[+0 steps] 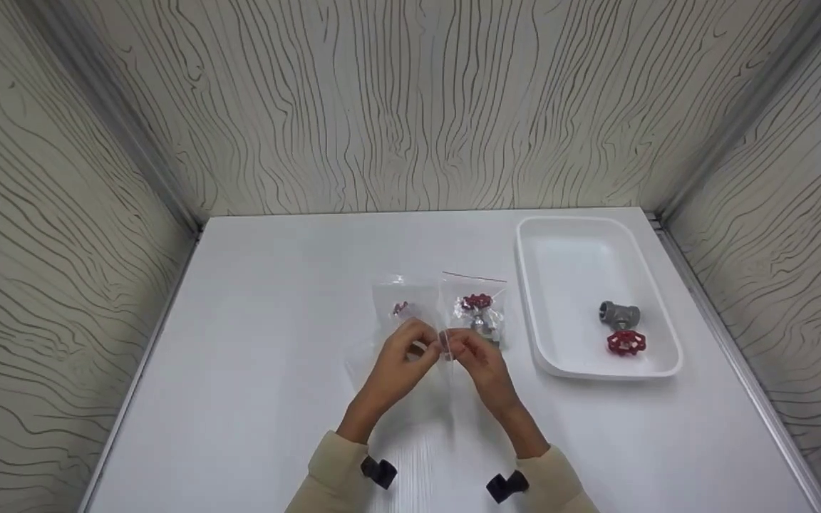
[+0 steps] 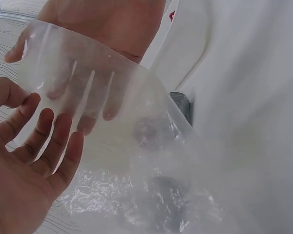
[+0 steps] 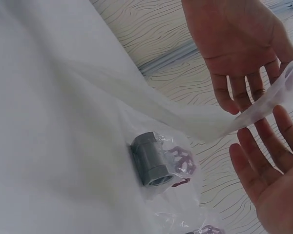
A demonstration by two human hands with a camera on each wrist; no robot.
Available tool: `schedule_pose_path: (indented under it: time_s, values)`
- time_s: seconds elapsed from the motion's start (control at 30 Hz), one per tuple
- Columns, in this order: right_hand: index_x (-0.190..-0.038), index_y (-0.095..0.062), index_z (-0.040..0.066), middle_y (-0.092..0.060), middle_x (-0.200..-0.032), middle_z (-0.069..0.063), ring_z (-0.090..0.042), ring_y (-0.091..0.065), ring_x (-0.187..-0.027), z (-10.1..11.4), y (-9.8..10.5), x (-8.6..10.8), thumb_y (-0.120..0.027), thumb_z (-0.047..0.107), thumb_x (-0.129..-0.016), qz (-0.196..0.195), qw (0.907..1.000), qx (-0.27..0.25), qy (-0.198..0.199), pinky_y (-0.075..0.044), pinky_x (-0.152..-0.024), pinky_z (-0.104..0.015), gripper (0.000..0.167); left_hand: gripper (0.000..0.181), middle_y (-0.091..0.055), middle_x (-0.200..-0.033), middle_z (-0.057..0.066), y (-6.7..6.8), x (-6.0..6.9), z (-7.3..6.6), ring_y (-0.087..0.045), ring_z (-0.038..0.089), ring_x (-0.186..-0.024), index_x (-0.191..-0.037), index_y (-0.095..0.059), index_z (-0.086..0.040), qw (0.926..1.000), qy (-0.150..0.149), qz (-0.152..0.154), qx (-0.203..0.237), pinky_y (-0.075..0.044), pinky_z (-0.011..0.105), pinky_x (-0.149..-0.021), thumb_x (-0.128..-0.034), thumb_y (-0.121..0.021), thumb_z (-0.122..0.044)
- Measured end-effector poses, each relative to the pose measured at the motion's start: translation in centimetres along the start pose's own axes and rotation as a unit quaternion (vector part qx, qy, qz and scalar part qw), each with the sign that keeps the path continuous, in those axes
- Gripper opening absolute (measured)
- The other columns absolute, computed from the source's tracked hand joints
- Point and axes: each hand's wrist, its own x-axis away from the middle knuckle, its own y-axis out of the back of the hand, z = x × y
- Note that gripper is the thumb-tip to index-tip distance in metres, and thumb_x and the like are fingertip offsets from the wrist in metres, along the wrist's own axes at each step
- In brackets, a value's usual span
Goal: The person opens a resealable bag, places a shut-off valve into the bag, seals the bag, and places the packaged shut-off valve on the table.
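Observation:
Between the two hands hangs a clear plastic bag (image 1: 451, 388) (image 2: 112, 156) (image 3: 190, 119), seen nearly edge-on in the head view. My left hand (image 1: 396, 367) (image 2: 34, 165) pinches its upper edge with thumb and index finger, the other fingers loosely bent. On the bag's other side my right hand (image 1: 487, 367) (image 3: 281, 190) pinches the edge too, fingertips close to the left ones. Behind the hands lies a bagged valve with a red handwheel (image 1: 477, 301) (image 3: 183, 161). Another bag (image 1: 385, 292) with a red handwheel (image 1: 400, 308) lies behind the left hand, partly hidden.
At the right of the white table (image 1: 261, 320) stands a white tray (image 1: 560, 367). Inside it lies an unbagged grey metal valve (image 1: 621, 314) with a red handwheel (image 1: 626, 343). Another clear bag (image 1: 357, 360) lies flat beside the left hand. Patterned panels enclose the table's back and sides.

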Motion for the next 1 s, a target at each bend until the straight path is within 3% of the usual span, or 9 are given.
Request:
schedule_pose_path:
  time_s: [0.17,0.3,0.5,0.73,1.0]
  values:
    - [-0.115,-0.066,-0.002,-0.073,-0.116,-0.016,-0.010,-0.070,-0.103,0.2,-0.3,-0.1,-0.067,0.011,-0.104,-0.019,0.9994,0.026,-0.009,-0.060,-0.092,-0.026,0.016,0.002,-0.064,-0.107,0.002,-0.1,0.3,0.4,-0.065,0.015,-0.104,-0.104,-0.063,-0.010,1.0000,0.006,0.001,0.003,-0.060,0.033,-0.091,-0.1031,-0.064,-0.012]
    - [-0.117,-0.063,-0.005,-0.071,-0.113,-0.019,-0.009,-0.072,-0.101,0.1,-0.4,0.0,-0.065,0.001,-0.103,-0.026,0.9993,0.027,0.001,-0.064,-0.088,-0.031,0.015,0.011,-0.064,-0.107,0.002,-0.1,0.4,0.5,-0.066,0.015,-0.104,-0.110,-0.057,-0.011,0.9996,0.022,-0.003,0.018,-0.061,0.034,-0.091,-0.1018,-0.064,-0.009]
    - [-0.111,-0.064,-0.004,-0.069,-0.105,-0.017,-0.010,-0.069,-0.088,-0.1,-0.7,0.0,-0.063,-0.004,-0.102,-0.034,0.9986,0.040,-0.005,-0.062,-0.072,-0.028,0.010,0.022,-0.064,-0.108,0.007,-0.3,0.3,0.8,-0.067,0.015,-0.100,-0.120,-0.051,-0.009,0.9998,0.001,-0.001,0.021,-0.063,0.031,-0.088,-0.1020,-0.062,-0.003]
    - [-0.111,-0.060,-0.005,-0.068,-0.093,-0.017,-0.012,-0.066,-0.070,0.1,-0.9,-0.3,-0.068,-0.001,-0.101,-0.028,0.9992,0.010,-0.027,-0.056,-0.058,-0.023,0.013,0.023,-0.068,-0.111,0.003,0.0,0.4,0.8,-0.067,0.012,-0.100,-0.120,-0.071,-0.015,0.9984,-0.037,0.022,-0.036,-0.063,0.027,-0.086,-0.1060,-0.057,-0.004]
    - [-0.110,-0.063,-0.004,-0.071,-0.088,-0.015,-0.009,-0.068,-0.065,-0.3,-0.6,-0.2,-0.066,0.000,-0.103,-0.049,0.9979,0.039,-0.019,-0.059,-0.060,-0.026,0.009,0.033,-0.067,-0.117,0.001,0.4,0.8,1.3,-0.064,0.009,-0.102,-0.130,-0.072,-0.014,0.9891,-0.075,0.058,-0.112,-0.061,0.027,-0.096,-0.1039,-0.056,-0.002]
